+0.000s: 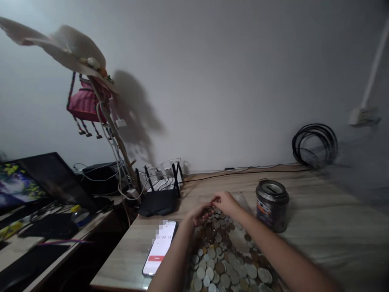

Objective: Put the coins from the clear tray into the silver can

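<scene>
A large heap of mixed silver and copper coins (223, 259) is spread over the wooden table (319, 227) in front of me. My left hand (199, 214) rests curled on the far end of the heap, fingers closed over coins. My right hand (225, 202) meets it there, pinching at a coin with its fingertips. A dark metal money tin (271, 205) with a slotted lid stands upright just right of my right forearm. A phone (159, 247) showing a timer screen lies flat left of my left forearm.
A black router (158, 198) with antennas sits at the table's back left among white plugs and cables. A coil of black cable (314, 145) leans on the wall at back right. A lower desk at left holds a monitor (18, 182). A hat (65, 46) hangs above.
</scene>
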The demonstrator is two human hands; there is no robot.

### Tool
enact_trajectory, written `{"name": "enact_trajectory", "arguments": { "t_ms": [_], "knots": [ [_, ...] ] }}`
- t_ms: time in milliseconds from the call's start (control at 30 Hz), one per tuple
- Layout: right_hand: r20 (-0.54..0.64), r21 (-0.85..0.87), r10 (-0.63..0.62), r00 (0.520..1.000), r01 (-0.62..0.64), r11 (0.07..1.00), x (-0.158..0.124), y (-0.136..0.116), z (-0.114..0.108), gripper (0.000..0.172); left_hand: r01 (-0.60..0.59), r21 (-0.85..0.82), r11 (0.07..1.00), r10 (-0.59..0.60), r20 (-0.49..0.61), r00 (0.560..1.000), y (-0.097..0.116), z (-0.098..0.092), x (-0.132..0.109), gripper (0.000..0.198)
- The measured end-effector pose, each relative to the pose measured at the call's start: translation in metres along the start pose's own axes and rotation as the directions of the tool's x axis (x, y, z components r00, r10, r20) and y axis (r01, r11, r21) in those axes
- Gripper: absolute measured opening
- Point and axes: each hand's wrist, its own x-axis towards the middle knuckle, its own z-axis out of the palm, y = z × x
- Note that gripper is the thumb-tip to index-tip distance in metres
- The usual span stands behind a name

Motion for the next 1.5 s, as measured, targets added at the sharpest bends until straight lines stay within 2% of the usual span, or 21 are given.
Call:
{"name": "enact_trajectory", "arguments": {
  "t_ms": [67, 167, 267, 333, 400, 500, 633, 700, 800, 833, 900, 967, 1100, 1267, 1333, 1367, 1433, 1500],
  "knots": [
    [-0.069, -0.062, -0.003, 0.998, -0.001, 0.998, -0.004, -0.006, -0.019, 0.017, -0.008, -0.038, 0.999, 0.009, 0.014, 1.0, 0.0, -0.004, 0.003, 0.012],
    [-0.231, -0.193, 0.009, 0.973, -0.055, 0.98, -0.016, -0.007, -0.07, 0.022, -0.071, -0.095, 0.993, 0.071, -0.01, 0.997, -0.003, -0.009, 0.009, 0.012],
    [-0.44, -0.434, 0.128, 0.889, -0.335, 0.836, -0.032, 0.006, -0.124, 0.02, -0.122, -0.093, 0.988, 0.12, -0.022, 0.992, -0.005, -0.01, 0.012, 0.013],
    [-0.469, -0.477, 0.237, 0.85, -0.47, 0.743, -0.04, 0.02, -0.148, 0.017, -0.159, -0.065, 0.985, 0.158, -0.019, 0.987, -0.005, -0.008, 0.013, 0.014],
    [-0.426, -0.493, 0.304, 0.852, -0.501, 0.711, -0.044, 0.034, -0.157, 0.017, -0.194, -0.023, 0.981, 0.193, -0.008, 0.981, -0.005, -0.006, 0.013, 0.016],
    [-0.394, -0.503, 0.322, 0.861, -0.495, 0.708, -0.042, 0.049, -0.156, 0.018, -0.233, 0.029, 0.972, 0.234, -0.001, 0.972, -0.006, -0.004, 0.014, 0.014],
    [-0.371, -0.488, 0.287, 0.883, -0.448, 0.749, -0.038, 0.06, -0.155, 0.014, -0.219, 0.068, 0.973, 0.217, 0.03, 0.976, -0.006, -0.004, 0.015, 0.011],
    [-0.365, -0.48, 0.213, 0.906, -0.379, 0.791, -0.04, 0.066, -0.158, 0.027, -0.204, 0.072, 0.976, 0.201, 0.052, 0.978, -0.006, -0.004, 0.015, 0.011],
    [-0.34, -0.478, 0.107, 0.934, -0.269, 0.836, -0.05, 0.074, -0.156, 0.062, -0.235, 0.061, 0.97, 0.233, 0.04, 0.972, -0.007, -0.005, 0.015, 0.011],
    [-0.31, -0.478, 0.107, 0.945, -0.252, 0.841, -0.054, 0.076, -0.153, 0.071, -0.25, 0.058, 0.966, 0.249, 0.03, 0.968, -0.007, -0.006, 0.015, 0.011],
    [-0.279, -0.491, 0.173, 0.945, -0.295, 0.82, -0.06, 0.076, -0.143, 0.079, -0.264, 0.059, 0.963, 0.263, 0.024, 0.965, -0.008, -0.006, 0.017, 0.011],
    [-0.317, -0.514, 0.233, 0.919, -0.373, 0.773, -0.062, 0.074, -0.133, 0.077, -0.262, 0.068, 0.963, 0.26, 0.034, 0.965, -0.009, -0.006, 0.017, 0.01],
    [-0.433, -0.509, 0.213, 0.876, -0.433, 0.744, -0.05, 0.068, -0.119, 0.074, -0.258, 0.092, 0.962, 0.256, 0.029, 0.966, -0.009, -0.004, 0.015, 0.01],
    [-0.39, -0.52, 0.284, 0.876, -0.464, 0.717, -0.026, 0.061, -0.119, 0.067, -0.231, 0.072, 0.97, 0.233, -0.018, 0.972, -0.008, -0.003, 0.012, 0.012],
    [-0.393, -0.554, 0.298, 0.87, -0.483, 0.678, -0.022, 0.053, -0.12, 0.072, -0.233, 0.058, 0.971, 0.235, -0.033, 0.972, -0.007, -0.004, 0.013, 0.012],
    [-0.423, -0.574, 0.265, 0.866, -0.483, 0.662, -0.021, 0.047, -0.119, 0.075, -0.236, 0.048, 0.971, 0.238, -0.038, 0.971, -0.007, -0.004, 0.014, 0.012],
    [-0.497, -0.601, 0.099, 0.862, -0.424, 0.678, -0.02, 0.031, -0.11, 0.072, -0.226, 0.003, 0.974, 0.226, -0.033, 0.974, -0.006, -0.004, 0.017, 0.014],
    [-0.481, -0.605, -0.104, 0.871, -0.244, 0.758, -0.018, 0.013, -0.092, 0.056, -0.195, -0.041, 0.98, 0.194, -0.025, 0.981, -0.005, -0.003, 0.018, 0.016]
  ]
}}
